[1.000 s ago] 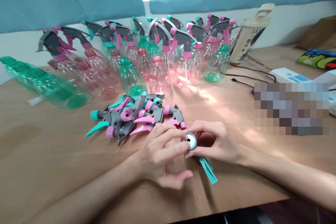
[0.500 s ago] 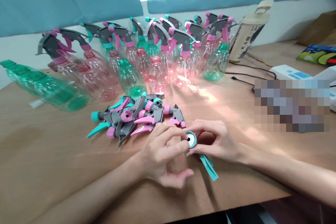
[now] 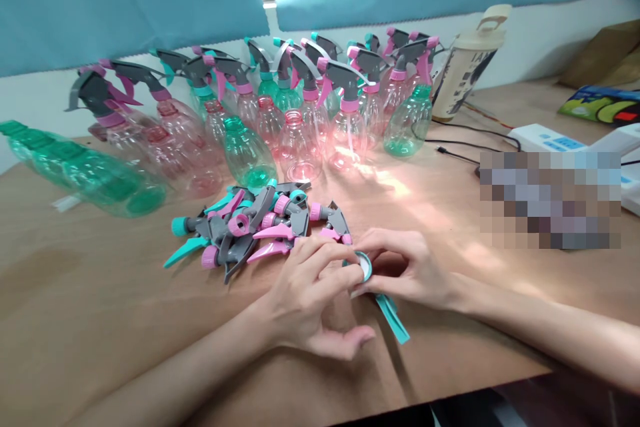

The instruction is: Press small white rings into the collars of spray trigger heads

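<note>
My right hand (image 3: pixel 407 263) grips a teal-trimmed trigger spray head (image 3: pixel 393 317), its teal trigger pointing down towards the table's front edge. The round collar (image 3: pixel 369 265) faces me and my left, with a white disc inside it. My left hand (image 3: pixel 317 290) reaches over from the left; its fingertips touch the collar and the disc, while its thumb stands apart below. Most of the spray head's body is hidden behind my fingers. Just beyond my left hand lies a pile of loose spray heads (image 3: pixel 240 227) in grey with pink or teal parts.
Pink and green bottles stand behind the pile, several with spray heads, others like the open pink bottle (image 3: pixel 295 153) without. Green bottles (image 3: pixel 100 177) lie at left. A cream tumbler (image 3: pixel 463 77), black cable (image 3: pixel 457 155), white power strip (image 3: pixel 547 139) and a blurred-out patch are right.
The fingertips of my left hand have moved further over the collar, covering the dark hole in the white disc. My right hand keeps its hold. The whole view has shifted slightly.
</note>
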Action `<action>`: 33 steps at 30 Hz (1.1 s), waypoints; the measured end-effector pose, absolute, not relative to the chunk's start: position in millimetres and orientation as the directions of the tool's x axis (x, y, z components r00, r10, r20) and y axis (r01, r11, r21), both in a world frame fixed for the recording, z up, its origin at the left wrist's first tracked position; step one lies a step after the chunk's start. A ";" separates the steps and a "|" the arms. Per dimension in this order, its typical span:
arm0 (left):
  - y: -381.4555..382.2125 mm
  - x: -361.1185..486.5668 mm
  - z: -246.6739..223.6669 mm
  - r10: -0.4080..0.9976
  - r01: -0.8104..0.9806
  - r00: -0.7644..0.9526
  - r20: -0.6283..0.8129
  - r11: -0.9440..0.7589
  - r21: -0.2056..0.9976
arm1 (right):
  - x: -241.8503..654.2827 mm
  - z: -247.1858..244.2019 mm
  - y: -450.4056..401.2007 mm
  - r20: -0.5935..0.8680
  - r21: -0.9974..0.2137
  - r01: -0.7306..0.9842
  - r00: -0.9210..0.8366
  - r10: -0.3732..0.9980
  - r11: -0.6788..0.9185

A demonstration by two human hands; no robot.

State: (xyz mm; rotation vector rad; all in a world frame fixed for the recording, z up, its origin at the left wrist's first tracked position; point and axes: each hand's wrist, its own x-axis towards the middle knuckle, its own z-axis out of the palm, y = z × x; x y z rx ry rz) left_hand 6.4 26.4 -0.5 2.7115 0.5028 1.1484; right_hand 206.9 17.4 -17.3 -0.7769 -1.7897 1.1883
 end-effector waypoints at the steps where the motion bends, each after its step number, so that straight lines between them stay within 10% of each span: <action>1: 26.3 6.4 -0.5 0.360 0.245 0.650 0.669 -0.933 0.264 | 206.8 -16.8 17.2 0.286 -0.937 0.046 -0.464 0.838 0.346; 16: 28.8 6.5 -0.9 0.373 0.466 0.570 0.733 -0.881 0.086 | 206.3 -13.1 17.3 0.241 -0.930 0.142 -0.463 0.853 0.340; 26: 25.9 6.5 1.2 0.229 0.257 0.569 0.790 -0.962 0.094 | 209.1 -16.2 16.7 0.282 -0.911 0.144 -0.466 0.839 0.387; 33: 27.1 6.8 -0.4 0.435 0.448 0.539 0.721 -0.873 0.192 | 209.1 -17.8 16.3 0.262 -0.919 0.148 -0.464 0.846 0.366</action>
